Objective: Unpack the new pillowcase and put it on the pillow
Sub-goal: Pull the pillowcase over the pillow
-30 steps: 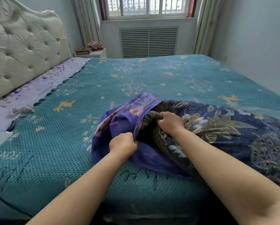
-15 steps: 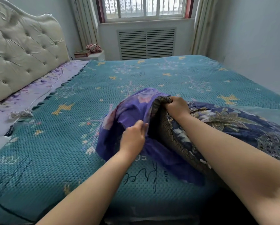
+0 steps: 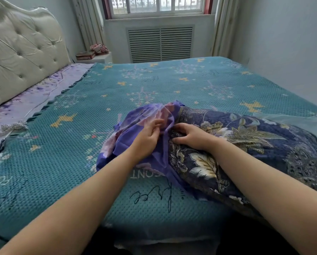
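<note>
Pinching the purple pillowcase (image 3: 135,126) is the left hand (image 3: 148,138), while the right hand (image 3: 191,134) presses curled fingers on the dark floral pillow (image 3: 255,144), seemingly gripping its edge.

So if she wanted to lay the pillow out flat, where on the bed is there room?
The teal bedspread lies bare between the pillow and the window-side edge, and between the purple pillowcase and the headboard. It is crowded in the near middle, where left hand and right hand work the fabric.
</note>
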Demonstrator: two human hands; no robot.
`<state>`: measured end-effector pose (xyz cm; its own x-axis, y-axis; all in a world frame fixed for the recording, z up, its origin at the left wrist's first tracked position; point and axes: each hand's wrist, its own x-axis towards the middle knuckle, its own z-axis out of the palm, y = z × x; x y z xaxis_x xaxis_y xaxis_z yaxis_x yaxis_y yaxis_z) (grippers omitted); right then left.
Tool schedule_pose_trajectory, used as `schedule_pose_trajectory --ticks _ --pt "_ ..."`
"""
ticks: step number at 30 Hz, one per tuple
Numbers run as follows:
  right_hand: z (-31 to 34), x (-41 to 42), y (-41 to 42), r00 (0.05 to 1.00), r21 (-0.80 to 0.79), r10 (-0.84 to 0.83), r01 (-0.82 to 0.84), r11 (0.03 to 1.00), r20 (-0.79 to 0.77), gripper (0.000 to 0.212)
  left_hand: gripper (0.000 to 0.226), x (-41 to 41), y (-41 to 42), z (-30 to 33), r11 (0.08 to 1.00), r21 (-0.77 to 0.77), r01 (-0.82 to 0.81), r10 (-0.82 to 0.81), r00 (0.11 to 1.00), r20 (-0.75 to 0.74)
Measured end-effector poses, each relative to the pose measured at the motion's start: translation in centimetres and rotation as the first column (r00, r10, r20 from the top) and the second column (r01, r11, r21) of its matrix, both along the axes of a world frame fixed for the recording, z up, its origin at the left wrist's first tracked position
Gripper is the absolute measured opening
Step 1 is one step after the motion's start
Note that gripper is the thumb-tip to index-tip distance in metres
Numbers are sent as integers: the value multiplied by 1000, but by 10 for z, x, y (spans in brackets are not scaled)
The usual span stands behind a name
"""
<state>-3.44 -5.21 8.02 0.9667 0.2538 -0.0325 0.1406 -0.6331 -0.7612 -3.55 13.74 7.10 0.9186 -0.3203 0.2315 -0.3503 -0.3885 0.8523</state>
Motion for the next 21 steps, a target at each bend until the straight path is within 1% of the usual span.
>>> schedule_pose_trajectory --ticks 1,2,3,4,5,6,7,8,9,10,11,12,13,14,15,16,17,18,19,20,21 --pt "-1 -2 0 1000 36 -10 10 999 13 49 33 -8 10 -8 995 93 -33 15 981 192" --pt "-2 -1 0 999 50 -17 15 999 34 44 38 -15 22 -18 973 209 -100 3 908 418" --pt "-2 -2 1 999 48 -27 25 999 47 40 46 -20 35 -28 933 315 -174 -46 811 583" --pt "0 -1 2 997 52 -38 35 998 63 36 61 -21 48 -38 875 429 -224 -128 747 652" --pt "2 -1 4 994 60 -63 58 997 91 32 81 -19 59 -49 799 546 -251 -215 729 650" --pt "5 0 6 986 87 -112 102 991 123 26 97 -13 67 -58 718 645 -260 -284 737 613" --pt "9 -2 9 970 126 -187 169 978 156 22 107 -6 70 -64 646 715 -266 -331 747 577" --pt "13 -7 13 940 181 -285 252 951 189 19 109 2 69 -67 600 748 -284 -362 738 570" --pt "17 -16 19 895 253 -387 331 909 221 15 103 9 65 -65 580 750 -319 -376 712 593" --pt "19 -31 26 847 339 -467 374 863 253 9 96 14 59 -60 577 738 -351 -374 690 620" --pt "18 -48 35 833 412 -491 365 835 257 4 90 19 53 -53 587 721 -367 -358 681 638" --pt "12 -65 45 872 458 -446 318 830 203 12 87 24 47 -45 604 705 -372 -336 684 648" --pt "5 -82 56 942 462 -330 265 846 64 26 85 28 40 -37 622 693 -366 -310 697 646" --pt "-6 -95 62 970 416 -179 232 879 -163 42 83 33 35 -31 648 674 -355 -283 709 646" --pt "-17 -104 64 911 352 -62 219 910 -407 60 78 36 30 -27 678 649 -345 -253 720 647" --pt "-30 -109 60 805 318 -8 244 916 -594 77 70 39 25 -24 698 632 -336 -225 736 639" --pt "-41 -110 53 714 317 -20 335 887 -700 86 57 39 21 -21 707 625 -332 -200 753 627" --pt "-48 -107 44 674 342 -70 458 820 -735 88 43 38 17 -17 707 619 -342 -180 759 625" --pt "-51 -104 35 677 371 -143 553 746 -722 86 30 37 15 -15 705 615 -353 -170 758 630" --pt "-55 -97 29 699 392 -236 611 688 -675 84 23 34 13 -13 709 610 -353 -170 755 634" --pt "-54 -92 26 714 419 -319 649 635 -623 83 23 31 12 -11 722 602 -340 -167 759 629"
